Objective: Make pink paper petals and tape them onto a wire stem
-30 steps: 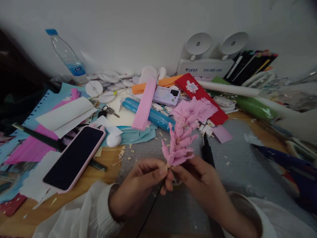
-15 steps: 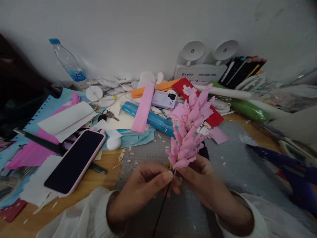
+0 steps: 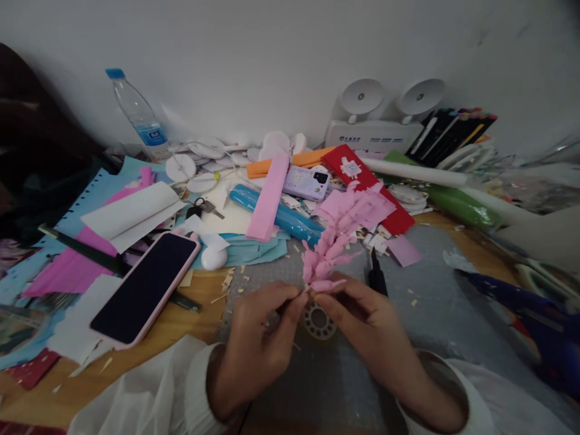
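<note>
A pink crepe-paper flower spike [image 3: 327, 257] with many small twisted petals leans away from me over the grey cutting mat [image 3: 410, 302]. At its base, my left hand [image 3: 265, 341] is closed, thumb and fingers pinching the lower end. Opposite it, my right hand [image 3: 371, 329] is closed too, gripping the lowest petals and stem between thumb and fingers. Between the hands, lower down, a clear roll of tape [image 3: 319, 321] with a holed white core shows; the fingers hide part of it. Most of the stem is hidden.
Left lie a phone [image 3: 145, 290], white earbud case [image 3: 214, 258] and keys [image 3: 211, 207]. Behind are a blue roll [image 3: 276, 214], pink strip [image 3: 268, 196] and red packet [image 3: 399, 211]. A black-handled tool [image 3: 376, 275] and blue glue gun [image 3: 512, 302] are on the right.
The flower has dropped lower and tipped further away, with both hands still at its base. The tape roll now shows between my hands, and the view has shifted slightly left.
</note>
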{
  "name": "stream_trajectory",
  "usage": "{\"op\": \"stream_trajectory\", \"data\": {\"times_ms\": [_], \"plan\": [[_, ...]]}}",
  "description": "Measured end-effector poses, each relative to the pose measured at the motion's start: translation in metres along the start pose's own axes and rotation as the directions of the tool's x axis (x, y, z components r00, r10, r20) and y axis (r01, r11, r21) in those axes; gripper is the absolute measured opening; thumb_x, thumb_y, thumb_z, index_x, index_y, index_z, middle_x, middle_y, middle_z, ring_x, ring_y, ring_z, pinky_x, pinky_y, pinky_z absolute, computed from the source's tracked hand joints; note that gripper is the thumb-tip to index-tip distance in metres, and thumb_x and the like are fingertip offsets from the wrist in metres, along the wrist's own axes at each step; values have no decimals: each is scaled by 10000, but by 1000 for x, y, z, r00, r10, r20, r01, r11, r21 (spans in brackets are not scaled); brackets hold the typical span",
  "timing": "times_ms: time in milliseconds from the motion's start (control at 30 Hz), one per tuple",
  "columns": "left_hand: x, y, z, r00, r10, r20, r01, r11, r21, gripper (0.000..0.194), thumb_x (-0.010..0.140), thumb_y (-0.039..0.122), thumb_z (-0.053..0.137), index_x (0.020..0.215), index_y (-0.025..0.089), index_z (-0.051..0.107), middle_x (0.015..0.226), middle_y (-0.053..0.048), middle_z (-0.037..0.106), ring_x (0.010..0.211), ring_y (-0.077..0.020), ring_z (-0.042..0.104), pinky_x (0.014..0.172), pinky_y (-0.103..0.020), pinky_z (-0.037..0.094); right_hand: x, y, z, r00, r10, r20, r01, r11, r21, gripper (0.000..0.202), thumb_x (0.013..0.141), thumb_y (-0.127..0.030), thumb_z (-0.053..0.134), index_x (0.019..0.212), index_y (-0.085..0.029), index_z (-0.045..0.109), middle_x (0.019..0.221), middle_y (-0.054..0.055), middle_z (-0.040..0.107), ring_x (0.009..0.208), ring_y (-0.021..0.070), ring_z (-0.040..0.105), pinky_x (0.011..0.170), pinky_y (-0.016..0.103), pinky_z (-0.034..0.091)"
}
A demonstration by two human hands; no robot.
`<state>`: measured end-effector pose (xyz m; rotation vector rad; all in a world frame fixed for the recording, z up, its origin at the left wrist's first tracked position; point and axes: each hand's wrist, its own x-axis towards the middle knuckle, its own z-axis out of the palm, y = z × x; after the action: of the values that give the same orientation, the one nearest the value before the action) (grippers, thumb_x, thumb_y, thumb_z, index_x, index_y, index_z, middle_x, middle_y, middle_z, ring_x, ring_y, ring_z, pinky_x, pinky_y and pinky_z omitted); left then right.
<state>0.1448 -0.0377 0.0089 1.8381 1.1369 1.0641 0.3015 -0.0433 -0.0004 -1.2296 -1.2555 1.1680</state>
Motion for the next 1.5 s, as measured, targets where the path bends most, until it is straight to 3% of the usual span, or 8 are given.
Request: {"op": "stream_trajectory", "data": {"times_ms": [233, 400, 567, 667, 833, 933, 1267, 1500], "plan": [[4, 4, -2, 885, -322, 335, 461, 702, -543, 289, 832, 369, 618, 685, 123, 656, 543, -7, 565, 464, -82, 477, 442, -186, 361, -2, 3, -4, 996, 75, 41, -81, 979, 187, 105, 729, -246, 736, 681, -216, 648, 637, -41, 595, 587, 104, 514, 546, 196, 429], [0, -6, 6, 747, -280, 603, 664, 310, -680, 337, 784, 409, 666, 657, 97, 649, 501, -6, 545, 411, -51, 426, 419, -171, 309, -3, 10, -4, 976, 115, 187, -183, 894, 409, 53, 747, -250, 746, 724, -235, 701, 671, -49, 603, 599, 87, 528, 584, 194, 435], [-3, -14, 12, 665, -138, 734, 747, 128, -653, 377, 761, 432, 679, 596, 98, 616, 448, 11, 507, 339, -34, 384, 367, -164, 287, -4, 8, -4, 942, 121, 314, -279, 800, 530, 104, 720, -291, 774, 690, -210, 716, 624, -48, 584, 576, 70, 513, 564, 180, 422], [-2, -12, 11, 680, -151, 717, 731, 211, -649, 369, 790, 454, 648, 696, 97, 662, 505, -12, 570, 365, -52, 445, 388, -167, 333, -5, 5, -4, 943, 96, 318, -273, 771, 575, 110, 729, -284, 768, 704, -205, 696, 601, -53, 584, 538, 65, 533, 528, 171, 426], [-2, 1, 8, 862, -236, 450, 443, 783, -438, 243, 831, 337, 628, 732, 122, 688, 646, -54, 659, 587, -134, 585, 584, -235, 446, -2, 9, -6, 965, 189, 184, -260, 798, 544, 192, 750, -328, 746, 700, -185, 627, 584, -50, 583, 493, 70, 527, 480, 175, 434], [-6, 8, 10, 911, -200, 360, 271, 949, -160, 307, 883, 260, 549, 629, 134, 666, 597, -44, 645, 602, -136, 591, 611, -226, 427, 1, 13, -7, 979, 191, 66, -199, 848, 491, 217, 715, -305, 779, 667, -178, 610, 645, -52, 576, 568, 56, 513, 553, 154, 439], [-11, 28, 0, 864, -148, 481, 334, 883, -329, 375, 922, 374, 455, 744, 114, 658, 594, -46, 615, 533, -122, 555, 547, -214, 439, 0, -9, -4, 928, 147, 343, -323, 775, 543, 391, 630, -521, 774, 655, -172, 598, 577, -50, 500, 504, 78, 461, 488, 208, 395], [-19, 42, 4, 903, -191, 384, 358, 828, -431, 364, 873, 419, 534, 726, 111, 659, 572, -25, 582, 508, -113, 521, 541, -225, 429, -12, -27, -7, 974, 99, 204, -186, 863, 469, 292, 699, -382, 773, 609, -167, 596, 545, -62, 522, 479, 61, 441, 463, 184, 354]]}}
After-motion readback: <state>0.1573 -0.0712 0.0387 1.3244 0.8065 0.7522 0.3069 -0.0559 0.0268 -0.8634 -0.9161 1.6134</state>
